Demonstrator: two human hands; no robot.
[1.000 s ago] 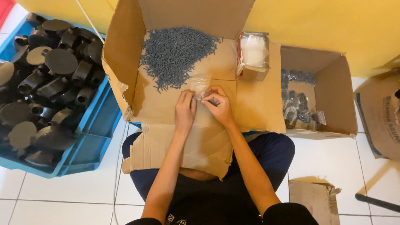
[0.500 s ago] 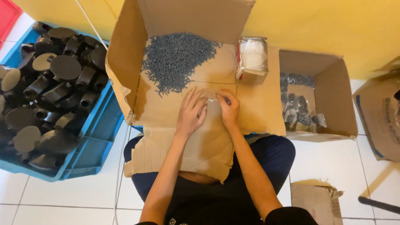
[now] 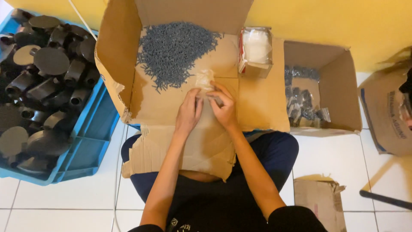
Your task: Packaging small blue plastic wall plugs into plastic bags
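Both hands meet over the middle of the flattened cardboard box (image 3: 257,107) lying across the person's lap. The left hand (image 3: 189,112) and right hand (image 3: 222,107) each have their grip pinching a small clear plastic bag (image 3: 205,81), which sits crumpled just above the fingertips. Just beyond it lies a heap of small grey screws (image 3: 174,49). A small carton of clear bags (image 3: 256,50) stands at the box's far right. An open brown box (image 3: 339,90) to the right holds filled packets, hard to make out. A blue crate (image 3: 96,124) of black plastic fittings is cut off at left.
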